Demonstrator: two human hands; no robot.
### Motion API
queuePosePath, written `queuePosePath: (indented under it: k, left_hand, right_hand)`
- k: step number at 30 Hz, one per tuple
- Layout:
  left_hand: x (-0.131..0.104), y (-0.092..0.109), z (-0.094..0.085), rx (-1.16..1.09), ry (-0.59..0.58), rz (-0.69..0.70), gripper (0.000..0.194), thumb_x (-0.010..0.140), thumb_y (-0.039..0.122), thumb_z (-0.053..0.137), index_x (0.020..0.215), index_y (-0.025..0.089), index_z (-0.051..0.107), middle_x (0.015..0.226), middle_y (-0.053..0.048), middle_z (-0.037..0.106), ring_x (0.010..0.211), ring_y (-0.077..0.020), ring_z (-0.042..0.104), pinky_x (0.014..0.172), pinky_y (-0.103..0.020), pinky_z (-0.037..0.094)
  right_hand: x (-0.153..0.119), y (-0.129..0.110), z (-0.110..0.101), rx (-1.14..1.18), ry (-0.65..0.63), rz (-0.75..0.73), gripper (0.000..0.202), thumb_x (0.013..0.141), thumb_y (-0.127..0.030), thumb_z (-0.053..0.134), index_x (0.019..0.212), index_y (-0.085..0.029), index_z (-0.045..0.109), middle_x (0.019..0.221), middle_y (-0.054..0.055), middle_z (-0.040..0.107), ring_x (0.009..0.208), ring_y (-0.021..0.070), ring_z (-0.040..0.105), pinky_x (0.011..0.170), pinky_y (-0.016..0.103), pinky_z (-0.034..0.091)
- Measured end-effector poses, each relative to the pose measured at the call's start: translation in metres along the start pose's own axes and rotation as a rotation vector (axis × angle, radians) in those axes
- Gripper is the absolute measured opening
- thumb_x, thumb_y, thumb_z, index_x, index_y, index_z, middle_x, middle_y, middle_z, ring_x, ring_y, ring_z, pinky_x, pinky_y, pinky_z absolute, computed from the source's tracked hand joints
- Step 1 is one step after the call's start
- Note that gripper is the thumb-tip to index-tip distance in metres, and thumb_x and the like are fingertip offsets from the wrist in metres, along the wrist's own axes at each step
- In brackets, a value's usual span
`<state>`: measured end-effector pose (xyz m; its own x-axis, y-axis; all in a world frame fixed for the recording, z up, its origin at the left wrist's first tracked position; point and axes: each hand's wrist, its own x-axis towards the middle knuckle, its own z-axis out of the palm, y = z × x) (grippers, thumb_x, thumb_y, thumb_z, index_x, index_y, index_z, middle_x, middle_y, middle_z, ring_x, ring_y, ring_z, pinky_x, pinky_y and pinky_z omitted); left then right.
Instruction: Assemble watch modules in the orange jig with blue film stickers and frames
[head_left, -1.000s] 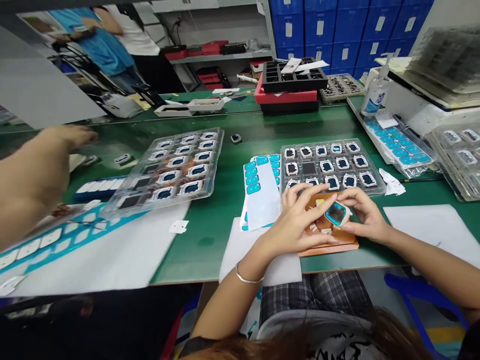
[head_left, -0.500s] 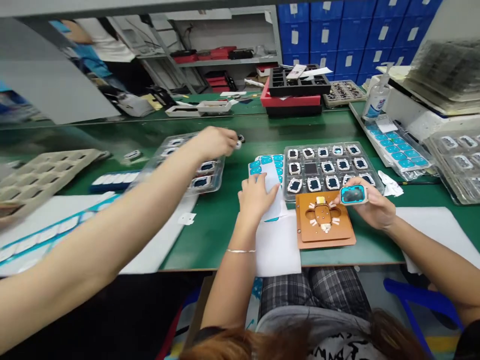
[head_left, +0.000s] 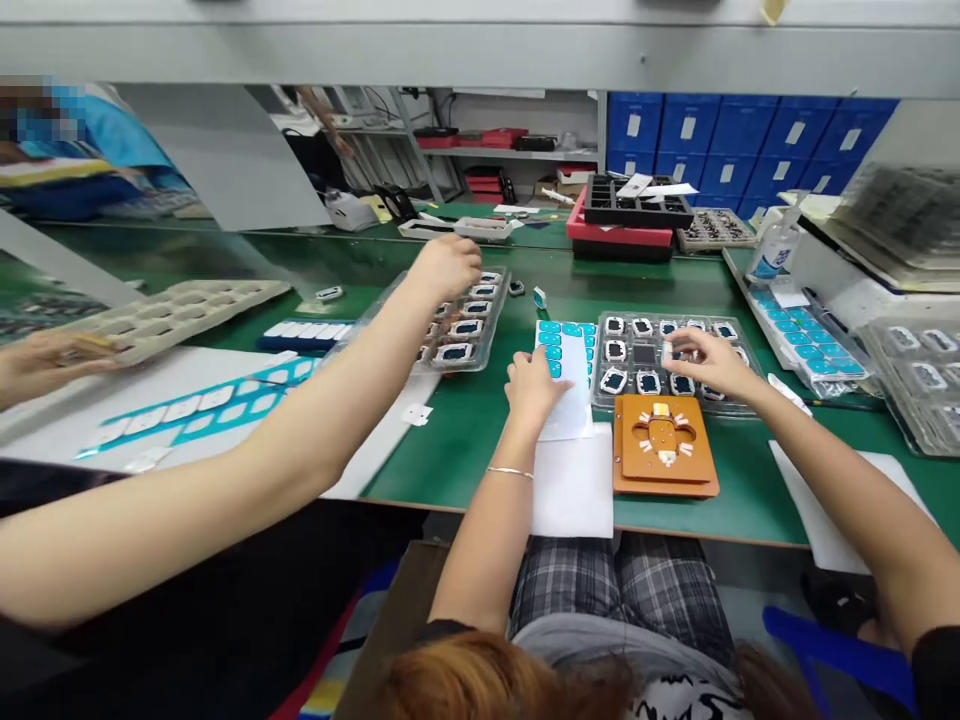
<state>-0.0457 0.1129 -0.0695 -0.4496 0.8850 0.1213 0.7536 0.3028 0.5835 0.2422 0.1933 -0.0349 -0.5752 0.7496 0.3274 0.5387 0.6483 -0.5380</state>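
Observation:
My left hand (head_left: pixel 534 385) rests on a white sheet of blue stickers (head_left: pixel 566 370), fingers bent over its lower left part. My right hand (head_left: pixel 705 360) reaches over a clear tray of watch cases (head_left: pixel 675 360) and pinches a small white-rimmed watch case (head_left: pixel 667 351) at its fingertips, low over the tray's middle. An orange jig (head_left: pixel 664 445) lies bare on the green table just below the tray, between my two hands.
A co-worker's arm (head_left: pixel 360 390) stretches from the left to a second clear tray (head_left: pixel 469 320). A beige tray (head_left: pixel 172 310) and another hand (head_left: pixel 45 355) are at far left. A sanitizer bottle (head_left: pixel 776 245), sticker strips (head_left: pixel 806 330) and black and red trays (head_left: pixel 630 215) stand behind.
My right hand lifted the blue-faced watch case off the orange jig and carried it up to the clear tray. My left hand moved onto the sticker sheet. The co-worker's arm reached rightward.

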Motion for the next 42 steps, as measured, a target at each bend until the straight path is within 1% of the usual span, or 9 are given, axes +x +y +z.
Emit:
queuePosePath:
  k: [4, 9, 13, 15, 18, 24, 29, 33, 42]
  left_hand:
    - [0.005, 0.0, -0.005, -0.126, 0.054, 0.134, 0.057, 0.072, 0.016, 0.075, 0.125, 0.022, 0.056, 0.123, -0.012, 0.063, 0.115, -0.0295, 0.062, 0.097, -0.044, 0.051]
    - [0.0, 0.009, -0.008, -0.244, 0.087, 0.325, 0.053, 0.075, 0.015, 0.073, 0.125, 0.023, 0.057, 0.122, -0.007, 0.067, 0.109, -0.0234, 0.064, 0.094, -0.038, 0.053]
    - [-0.011, 0.017, -0.007, -0.309, 0.124, 0.491, 0.052, 0.081, 0.02, 0.072, 0.129, 0.021, 0.054, 0.125, -0.009, 0.064, 0.106, -0.021, 0.062, 0.089, -0.034, 0.053]
    - [-0.016, 0.02, -0.007, -0.318, 0.159, 0.632, 0.047, 0.085, 0.025, 0.07, 0.129, 0.02, 0.054, 0.119, -0.008, 0.065, 0.101, -0.0201, 0.062, 0.085, -0.033, 0.053]
    - [-0.023, 0.024, -0.005, -0.279, 0.182, 0.802, 0.042, 0.092, 0.03, 0.063, 0.132, 0.022, 0.052, 0.111, -0.007, 0.065, 0.095, -0.0187, 0.061, 0.082, -0.033, 0.052]
    - [-0.029, 0.028, 0.002, -0.264, 0.13, 0.951, 0.043, 0.096, 0.024, 0.056, 0.138, 0.023, 0.048, 0.112, -0.008, 0.064, 0.098, -0.0177, 0.061, 0.08, -0.031, 0.052]
    - [-0.031, 0.028, 0.005, -0.268, 0.082, 0.978, 0.043, 0.096, 0.02, 0.053, 0.139, 0.022, 0.047, 0.111, -0.008, 0.063, 0.097, -0.0166, 0.061, 0.079, -0.029, 0.052]
    - [-0.032, 0.028, 0.005, -0.28, 0.065, 0.992, 0.044, 0.096, 0.018, 0.053, 0.139, 0.022, 0.047, 0.108, -0.007, 0.063, 0.092, -0.0148, 0.06, 0.077, -0.027, 0.052]
    - [-0.031, 0.028, 0.005, -0.293, 0.077, 1.024, 0.046, 0.094, 0.015, 0.055, 0.139, 0.023, 0.048, 0.106, -0.005, 0.062, 0.086, -0.0127, 0.058, 0.075, -0.025, 0.052]
  right_hand:
    - [0.027, 0.006, 0.02, -0.182, 0.013, -0.059, 0.034, 0.085, -0.04, 0.065, 0.112, -0.021, 0.068, 0.096, 0.01, 0.074, 0.092, 0.0316, 0.065, 0.078, 0.045, 0.052]
    - [0.029, 0.008, 0.032, -0.249, 0.048, -0.149, 0.021, 0.088, -0.03, 0.059, 0.099, -0.019, 0.073, 0.109, 0.013, 0.073, 0.098, 0.0327, 0.065, 0.089, 0.052, 0.049]
    - [0.021, -0.013, 0.021, -0.188, 0.138, -0.251, 0.022, 0.094, -0.03, 0.054, 0.105, -0.022, 0.071, 0.115, 0.009, 0.072, 0.108, 0.03, 0.063, 0.097, 0.052, 0.044]
    - [0.018, -0.03, 0.018, -0.099, 0.192, -0.352, 0.021, 0.095, -0.033, 0.056, 0.108, -0.023, 0.069, 0.113, 0.007, 0.072, 0.109, 0.0286, 0.063, 0.097, 0.051, 0.045]
    - [0.015, -0.049, 0.022, 0.03, 0.193, -0.429, 0.02, 0.092, -0.033, 0.062, 0.109, -0.025, 0.067, 0.113, 0.007, 0.069, 0.109, 0.0276, 0.061, 0.097, 0.049, 0.046]
    - [0.01, -0.057, 0.04, 0.245, 0.184, -0.255, 0.021, 0.079, -0.032, 0.076, 0.096, -0.023, 0.068, 0.099, 0.005, 0.056, 0.084, 0.0206, 0.056, 0.074, 0.036, 0.052]
    - [0.006, -0.055, 0.044, 0.438, 0.148, -0.068, 0.024, 0.072, -0.036, 0.081, 0.087, -0.022, 0.068, 0.094, 0.004, 0.053, 0.073, 0.0163, 0.052, 0.065, 0.032, 0.05]
    - [0.005, -0.056, 0.044, 0.518, 0.117, 0.017, 0.028, 0.067, -0.038, 0.082, 0.082, -0.02, 0.067, 0.092, 0.003, 0.052, 0.071, 0.0148, 0.05, 0.066, 0.033, 0.05]
    - [0.008, -0.055, 0.048, 0.538, 0.129, 0.037, 0.031, 0.065, -0.042, 0.082, 0.079, -0.02, 0.065, 0.088, 0.002, 0.05, 0.071, 0.0153, 0.049, 0.069, 0.033, 0.047]
